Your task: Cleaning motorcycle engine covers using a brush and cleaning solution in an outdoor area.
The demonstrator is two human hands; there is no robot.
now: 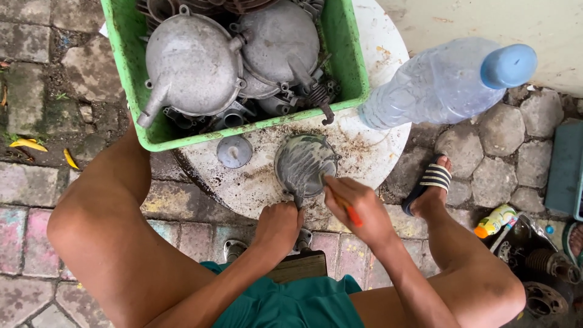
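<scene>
A round grey metal cover (305, 163), wet and smeared, lies on a dirty white round table (370, 152). My left hand (278, 226) grips the cover's spout-like end at its near edge. My right hand (355, 209) holds an orange-handled brush (347, 208) whose tip rests on the cover's right side. Both hands are close together at the table's front edge.
A green crate (349, 58) full of grey metal engine covers sits on the table's far half. A small round metal cap (234, 151) lies left of the cover. A clear plastic bottle (437, 85) with a blue cap stands at right. My sandalled foot (430, 185), a yellow bottle (495, 220) and engine parts lie on the paving at right.
</scene>
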